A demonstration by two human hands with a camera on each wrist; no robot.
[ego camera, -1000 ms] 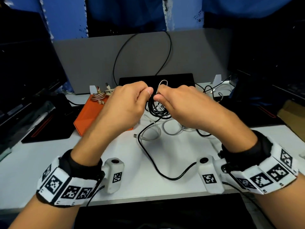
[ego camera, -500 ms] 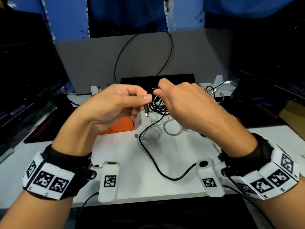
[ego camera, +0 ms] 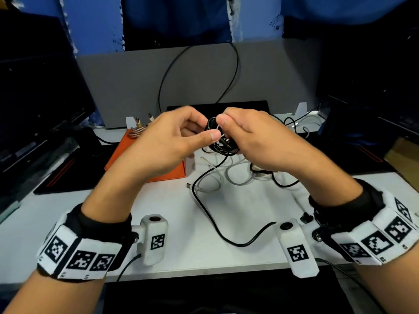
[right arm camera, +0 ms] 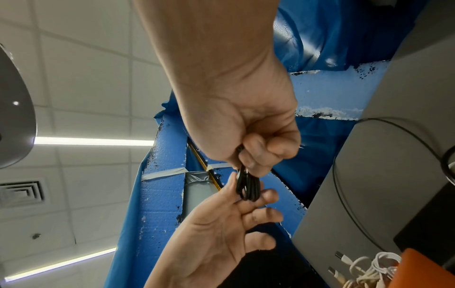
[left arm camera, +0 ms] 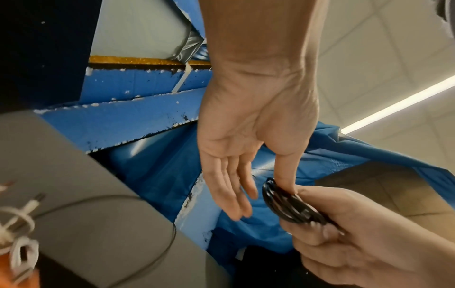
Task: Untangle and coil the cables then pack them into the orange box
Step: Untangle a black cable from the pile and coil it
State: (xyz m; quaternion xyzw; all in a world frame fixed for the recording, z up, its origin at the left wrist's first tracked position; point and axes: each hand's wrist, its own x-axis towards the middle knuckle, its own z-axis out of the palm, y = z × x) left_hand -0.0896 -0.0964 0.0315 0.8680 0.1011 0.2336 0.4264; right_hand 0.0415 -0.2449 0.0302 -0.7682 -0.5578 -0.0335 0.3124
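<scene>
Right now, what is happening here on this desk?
A person is winding a black cable into a small coil above the white desk. The right hand grips the coil; the left hand touches it with its thumb, fingers mostly straight. Loose white cables lie below, beside the orange box.

bare desk (ego camera: 238,223) near front, loose cables (ego camera: 217,177) mid-desk, orange box (ego camera: 145,159) left
</scene>
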